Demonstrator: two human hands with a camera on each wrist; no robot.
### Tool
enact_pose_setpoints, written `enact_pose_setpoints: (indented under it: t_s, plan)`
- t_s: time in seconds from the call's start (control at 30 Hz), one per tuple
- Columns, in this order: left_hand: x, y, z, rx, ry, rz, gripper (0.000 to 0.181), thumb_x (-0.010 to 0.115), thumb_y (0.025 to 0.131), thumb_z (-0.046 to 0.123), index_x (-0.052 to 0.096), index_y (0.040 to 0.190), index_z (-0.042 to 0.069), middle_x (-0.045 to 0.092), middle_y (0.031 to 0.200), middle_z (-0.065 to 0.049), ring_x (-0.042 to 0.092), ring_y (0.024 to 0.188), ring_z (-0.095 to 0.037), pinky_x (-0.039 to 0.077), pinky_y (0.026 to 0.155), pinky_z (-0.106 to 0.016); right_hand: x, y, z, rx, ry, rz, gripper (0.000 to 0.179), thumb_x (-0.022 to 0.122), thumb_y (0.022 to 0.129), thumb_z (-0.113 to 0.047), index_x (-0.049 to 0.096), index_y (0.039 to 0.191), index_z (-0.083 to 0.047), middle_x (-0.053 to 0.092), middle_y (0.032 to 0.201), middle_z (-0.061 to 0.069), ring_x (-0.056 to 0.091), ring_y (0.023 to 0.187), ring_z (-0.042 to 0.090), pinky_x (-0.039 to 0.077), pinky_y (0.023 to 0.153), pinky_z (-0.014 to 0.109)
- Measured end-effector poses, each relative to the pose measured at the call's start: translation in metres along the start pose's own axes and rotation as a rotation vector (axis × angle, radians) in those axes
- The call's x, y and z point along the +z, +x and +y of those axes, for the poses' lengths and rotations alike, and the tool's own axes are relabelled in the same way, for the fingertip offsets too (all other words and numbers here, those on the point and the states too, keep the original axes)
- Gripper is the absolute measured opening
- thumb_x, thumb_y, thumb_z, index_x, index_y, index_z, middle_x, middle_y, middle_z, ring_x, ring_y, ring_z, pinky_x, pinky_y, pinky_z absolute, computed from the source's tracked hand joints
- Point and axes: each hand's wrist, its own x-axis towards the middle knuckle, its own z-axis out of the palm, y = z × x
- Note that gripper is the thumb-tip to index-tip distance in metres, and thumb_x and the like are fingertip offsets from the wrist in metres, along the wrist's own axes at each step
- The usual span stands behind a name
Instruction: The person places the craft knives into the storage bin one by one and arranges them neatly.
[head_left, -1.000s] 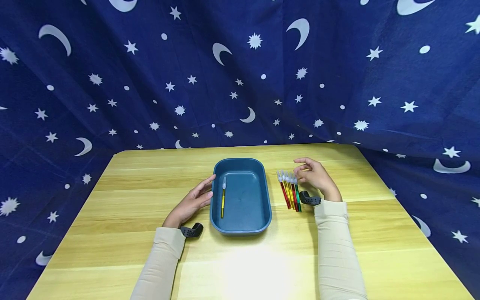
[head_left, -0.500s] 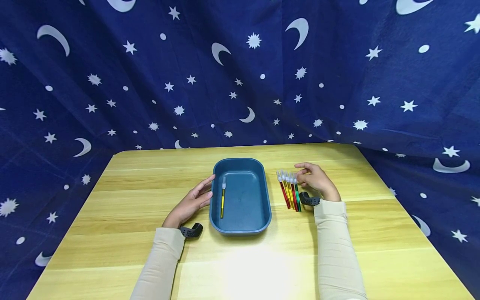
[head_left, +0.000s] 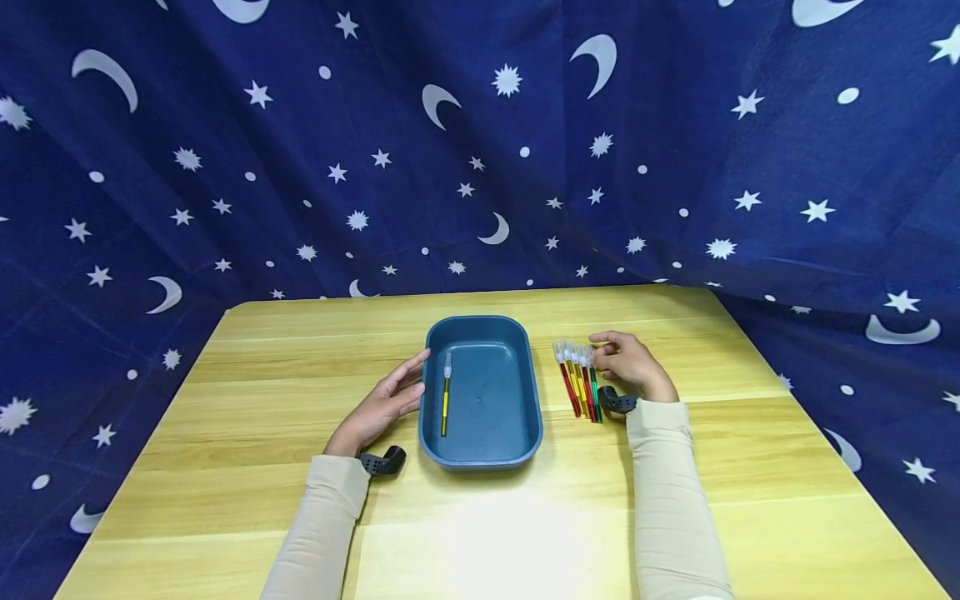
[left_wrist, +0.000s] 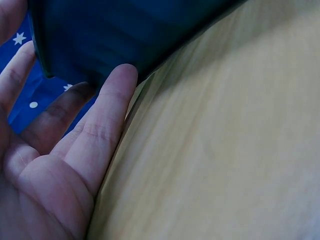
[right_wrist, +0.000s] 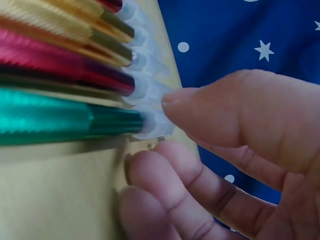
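My left hand (head_left: 382, 407) rests against the left side of a blue plastic tray (head_left: 480, 462), its fingers extended along the wall. The left wrist view shows those fingertips right at the dark tray (left_wrist: 125, 35). Inside the tray lies one yellow craft knife (head_left: 446, 406) with a clear cap. On the table to its right, several capped craft knives in red, yellow and green lie side by side. My right hand (head_left: 633, 367) is at their capped ends. Its thumb (right_wrist: 215, 107) meets the cap of the green craft knife (right_wrist: 70, 119), and its bent fingers (right_wrist: 155, 175) sit just below that cap.
The wooden table (head_left: 247, 500) carries the tray and knives. Behind it hangs a dark blue cloth (head_left: 480, 150) patterned with white moons and stars. Each wrist wears a black camera mount (head_left: 384, 461).
My right hand has lowered slightly towards the green craft knife, and its fingers have drawn closer to the cap. The left hand, tray and knives stay in place.
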Motion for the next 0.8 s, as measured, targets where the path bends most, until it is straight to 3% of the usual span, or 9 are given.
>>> enact_pose_setpoints:
  t_s: [0.17,0.57,0.8]
  plan:
    - [-0.0002,0.0002,-0.0003,0.004,-0.003,-0.004,0.065,0.053,0.116,0.019,0.023,0.175,0.02,0.022,0.175,-0.025,0.028,0.159,-0.047,0.038,0.123,-0.057,0.0021,0.0011,0.0026,0.018,0.033,0.004,0.055,0.06,0.1,0.006,0.043,0.151,0.019,0.06,0.104,0.013,0.055,0.076,0.012,0.053,0.064,0.02]
    - [0.0003,0.0002,-0.0005,0.003,-0.003,-0.002,0.065,0.052,0.117,0.018,0.023,0.175,0.019,0.021,0.175,-0.025,0.028,0.159,-0.047,0.038,0.123,-0.057,0.0064,0.0061,0.0059,0.022,-0.08,0.041,0.058,0.064,0.099,0.005,0.045,0.153,0.017,0.059,0.095,0.009,0.05,0.066,0.012,0.045,0.056,0.022]
    - [0.0002,0.0009,-0.0007,0.006,-0.003,-0.002,0.065,0.052,0.117,0.018,0.023,0.175,0.019,0.021,0.175,-0.025,0.027,0.159,-0.047,0.038,0.123,-0.057,0.0092,0.0088,0.0065,0.023,-0.132,0.073,0.052,0.065,0.094,0.004,0.054,0.144,0.015,0.058,0.092,0.008,0.052,0.067,0.013,0.047,0.058,0.023]
